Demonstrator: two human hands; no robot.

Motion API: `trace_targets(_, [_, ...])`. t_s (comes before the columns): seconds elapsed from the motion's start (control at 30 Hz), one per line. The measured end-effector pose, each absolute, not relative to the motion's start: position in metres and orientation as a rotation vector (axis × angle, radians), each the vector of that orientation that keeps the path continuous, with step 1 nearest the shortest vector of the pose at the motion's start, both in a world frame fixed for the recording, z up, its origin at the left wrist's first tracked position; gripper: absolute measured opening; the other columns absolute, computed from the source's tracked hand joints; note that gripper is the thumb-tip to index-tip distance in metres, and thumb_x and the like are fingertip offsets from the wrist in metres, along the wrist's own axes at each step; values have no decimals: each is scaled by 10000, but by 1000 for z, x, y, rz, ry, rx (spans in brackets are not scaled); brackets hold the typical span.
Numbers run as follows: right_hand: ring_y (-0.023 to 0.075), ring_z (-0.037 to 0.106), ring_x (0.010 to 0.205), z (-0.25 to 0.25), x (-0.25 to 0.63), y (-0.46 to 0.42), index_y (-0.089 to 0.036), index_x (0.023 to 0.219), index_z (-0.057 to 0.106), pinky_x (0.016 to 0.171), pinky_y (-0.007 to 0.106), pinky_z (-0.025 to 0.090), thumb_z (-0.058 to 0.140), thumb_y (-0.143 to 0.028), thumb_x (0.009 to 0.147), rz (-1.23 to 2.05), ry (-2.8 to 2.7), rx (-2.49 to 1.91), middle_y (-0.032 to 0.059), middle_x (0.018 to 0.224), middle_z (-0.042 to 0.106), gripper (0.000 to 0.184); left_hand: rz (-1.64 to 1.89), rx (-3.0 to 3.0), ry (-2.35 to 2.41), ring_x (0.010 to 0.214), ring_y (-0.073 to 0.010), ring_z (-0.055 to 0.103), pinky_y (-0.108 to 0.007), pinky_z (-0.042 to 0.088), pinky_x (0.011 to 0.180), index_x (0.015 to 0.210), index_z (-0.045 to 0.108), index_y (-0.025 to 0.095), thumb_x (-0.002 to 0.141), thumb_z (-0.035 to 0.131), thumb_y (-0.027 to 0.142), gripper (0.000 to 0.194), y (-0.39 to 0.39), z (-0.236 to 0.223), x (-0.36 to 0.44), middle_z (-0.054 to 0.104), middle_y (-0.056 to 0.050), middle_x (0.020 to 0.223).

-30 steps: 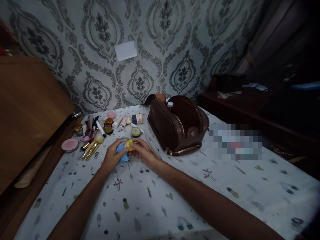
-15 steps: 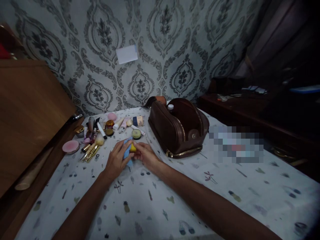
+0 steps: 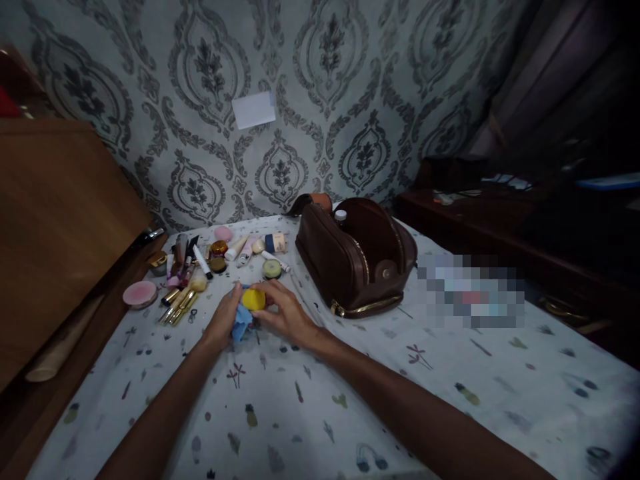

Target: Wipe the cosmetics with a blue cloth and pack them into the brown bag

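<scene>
In the head view, my left hand (image 3: 221,321) is closed on a crumpled light-blue cloth (image 3: 241,324). My right hand (image 3: 289,315) grips a small round yellow container (image 3: 253,300) between thumb and fingers. The container's flat yellow face is turned up toward me, and its left side rests against the cloth. Just beyond the hands lies a round jar with a pale green top (image 3: 272,269). Several cosmetics are spread to the left, among them gold tubes (image 3: 184,307), a pink round compact (image 3: 140,294) and a white pen-like tube (image 3: 203,261).
A brown leather toiletry bag (image 3: 325,257) stands unzipped right of my hands, a white-capped bottle (image 3: 341,216) inside it. Farther right is a blurred-out patch (image 3: 473,291) on the patterned cloth (image 3: 295,427). Wooden furniture (image 3: 60,233) borders the left side; a papered wall rises behind.
Both hands have shifted slightly left. The yellow container has turned so that its round face shows, and more of the blue cloth hangs below it.
</scene>
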State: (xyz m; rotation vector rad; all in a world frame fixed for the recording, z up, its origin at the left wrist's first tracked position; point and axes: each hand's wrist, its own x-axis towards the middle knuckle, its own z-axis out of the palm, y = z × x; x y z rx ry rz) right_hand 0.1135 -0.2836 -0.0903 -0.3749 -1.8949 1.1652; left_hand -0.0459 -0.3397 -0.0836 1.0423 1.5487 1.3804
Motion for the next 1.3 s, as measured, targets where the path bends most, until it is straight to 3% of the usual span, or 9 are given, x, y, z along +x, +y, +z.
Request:
trace_targets(0.17, [229,550,1060,-88,120,-286,-233,1331,553,960,395,473,585,-311,928,929,-2084,-297,90,1126,549,411,1348,785,1409,404,-90,476,-200,375,416,748,556,175,687,594,805,634,-342,-78,-40,528,59,525])
trace_targets(0.37, [241,563,1067,-95,117,-290,-237,1374,508,902,382,503,613,-343,903,1009,-2018,-396,113,1222,572,494,1444,793,1470,460,-100,498,-212,396,437,812,569,182,610,665,793,651,-342,-78,-37,549,66,597])
trace_targets(0.73, [226,597,1014,-94,114,-300,-222,1249,552,879,351,496,686,-315,836,1085,-1952,-533,75,1168,627,443,1547,1252,1823,710,-209,570,-314,498,672,710,581,221,845,477,677,487,-351,-73,-32,607,-9,673])
trace_targets(0.93, [236,590,1041,-90,114,-302,-231,1222,554,901,355,483,722,-325,823,976,-1980,-543,71,1164,622,443,1550,1324,1864,809,-231,610,-323,516,743,805,618,216,884,434,650,478,-350,-78,-36,672,-35,797])
trace_targets(1.1, [196,577,873,-71,118,-302,-177,1006,608,779,307,483,700,-396,846,910,-1861,-681,39,941,592,286,1558,1434,1755,900,-238,631,-341,526,823,979,654,202,888,412,649,516,-346,-61,-21,693,-47,958])
trace_targets(1.3, [197,578,879,-42,137,-290,-173,945,607,775,300,470,781,-420,771,771,-1870,-729,30,905,584,349,1498,1386,1794,995,-274,627,-351,526,812,974,675,199,858,412,681,561,-328,-40,-7,704,-67,972])
